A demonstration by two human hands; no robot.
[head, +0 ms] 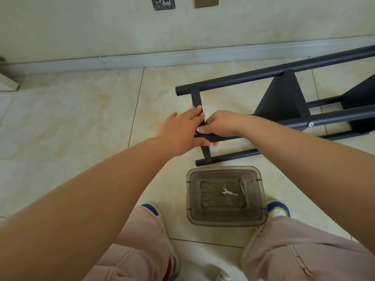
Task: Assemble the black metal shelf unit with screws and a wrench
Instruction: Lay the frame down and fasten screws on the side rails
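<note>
The black metal shelf unit [284, 98] lies on its side on the tiled floor, its round posts running from centre to the right edge. A flat black crossbar [196, 99] joins the post ends. My left hand [182, 129] grips the crossbar near its middle, fingers laid along it. My right hand [221, 125] pinches the end of a black post [225, 137] where it meets the crossbar; whether it holds a screw is hidden. A silver wrench [229, 192] and two screws [242, 186] lie in a clear plastic container [261, 199] between my feet.
The wall and grey baseboard [142, 59] run across the back. A white object [8, 82] sits at the far left. My knees and shoes [154, 209] flank the container. Bare floor tiles [71, 122] spread to the left.
</note>
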